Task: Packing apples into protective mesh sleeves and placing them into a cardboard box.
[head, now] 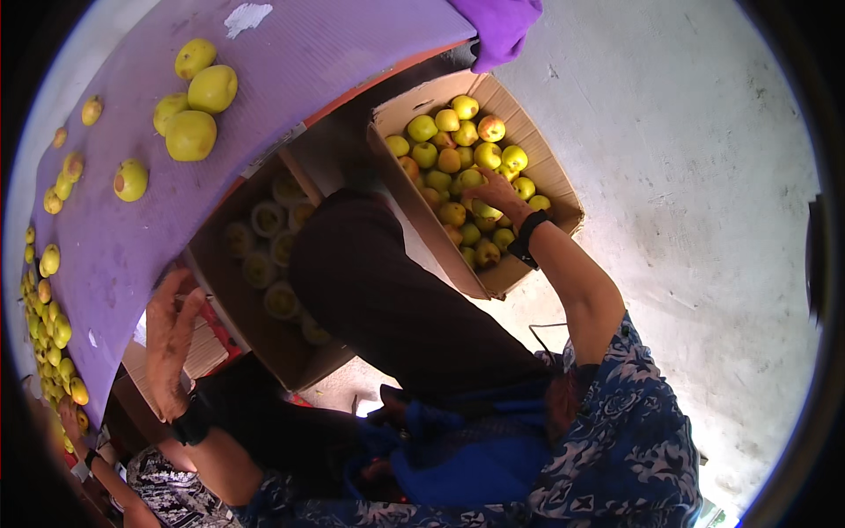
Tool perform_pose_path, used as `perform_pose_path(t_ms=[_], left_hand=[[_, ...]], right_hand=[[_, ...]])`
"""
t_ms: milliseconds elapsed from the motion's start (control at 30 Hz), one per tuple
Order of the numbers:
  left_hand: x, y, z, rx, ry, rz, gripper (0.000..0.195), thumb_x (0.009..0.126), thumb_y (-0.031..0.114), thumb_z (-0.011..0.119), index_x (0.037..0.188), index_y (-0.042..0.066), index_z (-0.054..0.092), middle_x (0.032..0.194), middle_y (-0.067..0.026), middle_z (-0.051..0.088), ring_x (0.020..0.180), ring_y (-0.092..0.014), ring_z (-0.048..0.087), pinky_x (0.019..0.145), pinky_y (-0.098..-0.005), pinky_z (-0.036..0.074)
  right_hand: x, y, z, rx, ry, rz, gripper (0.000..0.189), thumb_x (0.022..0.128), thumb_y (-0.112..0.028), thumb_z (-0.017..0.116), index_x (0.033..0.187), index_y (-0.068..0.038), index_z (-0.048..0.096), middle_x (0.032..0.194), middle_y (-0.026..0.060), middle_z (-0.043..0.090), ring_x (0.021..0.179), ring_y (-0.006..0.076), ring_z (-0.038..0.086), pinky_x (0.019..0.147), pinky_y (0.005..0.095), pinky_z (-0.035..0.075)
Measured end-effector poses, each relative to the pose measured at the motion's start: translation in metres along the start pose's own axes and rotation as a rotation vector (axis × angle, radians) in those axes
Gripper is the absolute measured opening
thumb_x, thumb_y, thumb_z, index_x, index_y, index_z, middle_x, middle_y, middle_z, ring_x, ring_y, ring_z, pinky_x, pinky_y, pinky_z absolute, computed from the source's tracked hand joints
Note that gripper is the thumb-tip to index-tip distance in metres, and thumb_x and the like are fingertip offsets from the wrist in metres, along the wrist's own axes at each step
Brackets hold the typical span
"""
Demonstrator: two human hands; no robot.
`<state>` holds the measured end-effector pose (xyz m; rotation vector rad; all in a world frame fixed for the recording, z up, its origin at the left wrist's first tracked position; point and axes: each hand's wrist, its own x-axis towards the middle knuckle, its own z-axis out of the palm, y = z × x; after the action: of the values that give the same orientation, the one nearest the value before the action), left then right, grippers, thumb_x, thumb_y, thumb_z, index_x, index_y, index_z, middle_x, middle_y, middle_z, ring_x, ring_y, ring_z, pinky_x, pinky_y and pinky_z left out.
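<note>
My right hand (492, 193) reaches into a cardboard box (432, 228) of yellow-green apples (488, 156). Its fingers touch an apple near the middle of the box; whether they grip it is unclear. My left hand (173, 330) is raised by the edge of a purple-covered table (218, 178), fingers apart, with nothing seen in it. On the table lie a cluster of large yellow-green apples (191, 136) and, nearer my left hand, a single apple with a brown patch (131, 180). Each wrist wears a black band.
A second cardboard box (264, 356) beside my knee holds round, pale-rimmed items (269, 219). Many more apples (56, 330) lie along the table's far left. Another person's hand (69, 417) is there. Purple cloth (508, 26) hangs from the table corner beside a pale wall (660, 165).
</note>
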<state>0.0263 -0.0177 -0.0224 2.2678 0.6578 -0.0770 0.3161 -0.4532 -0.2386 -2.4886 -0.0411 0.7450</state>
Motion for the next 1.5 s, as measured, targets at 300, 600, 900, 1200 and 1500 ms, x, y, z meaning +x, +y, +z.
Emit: perform_pose_path(t_ms=[300,600,900,1200,1500], left_hand=[[0.001,-0.004,0.000,-0.013,-0.029,0.036,0.036,0.086,0.018,0.062,0.114,-0.002,0.057,0.083,-0.0067,0.061,0.067,-0.014,0.052,0.064,-0.0279,0.042],[0.000,0.003,-0.002,0.070,-0.002,0.022,0.033,0.083,0.011,0.061,0.114,-0.003,0.057,0.086,-0.0100,0.062,0.069,-0.017,0.054,0.067,-0.0295,0.044],[0.002,0.010,0.004,0.086,-0.020,0.034,0.031,0.084,0.012,0.060,0.111,-0.003,0.057,0.087,-0.0116,0.062,0.072,-0.020,0.055,0.069,-0.0311,0.045],[0.003,0.001,0.006,0.156,0.037,0.115,0.031,0.084,0.019,0.064,0.108,0.000,0.059,0.074,-0.0103,0.059,0.064,-0.020,0.054,0.059,-0.0335,0.043],[-0.011,-0.008,-0.011,0.100,0.098,0.111,0.038,0.086,0.025,0.065,0.112,-0.001,0.057,0.074,-0.0085,0.058,0.065,-0.017,0.054,0.060,-0.0299,0.044]], right_hand=[[0.026,0.010,0.003,0.516,-0.202,0.076,0.066,0.074,-0.028,0.076,0.130,-0.006,0.050,0.116,0.0109,0.060,0.101,0.0222,0.061,0.086,0.0337,0.051],[0.008,-0.008,-0.001,0.184,-0.140,-0.048,0.070,0.068,-0.031,0.079,0.127,-0.003,0.054,0.120,0.0134,0.060,0.108,0.0248,0.059,0.092,0.0342,0.047],[0.015,-0.006,-0.013,0.181,-0.221,0.014,0.080,0.063,-0.036,0.080,0.130,-0.004,0.052,0.124,0.0140,0.058,0.116,0.0246,0.053,0.096,0.0347,0.043],[0.018,0.005,0.002,0.290,-0.216,0.006,0.056,0.070,-0.032,0.075,0.116,-0.004,0.061,0.111,0.0097,0.063,0.103,0.0209,0.058,0.088,0.0333,0.045],[-0.018,0.015,-0.015,0.625,-0.298,-0.011,0.055,0.075,-0.025,0.073,0.121,0.000,0.057,0.111,0.0093,0.063,0.100,0.0177,0.059,0.083,0.0293,0.048]])
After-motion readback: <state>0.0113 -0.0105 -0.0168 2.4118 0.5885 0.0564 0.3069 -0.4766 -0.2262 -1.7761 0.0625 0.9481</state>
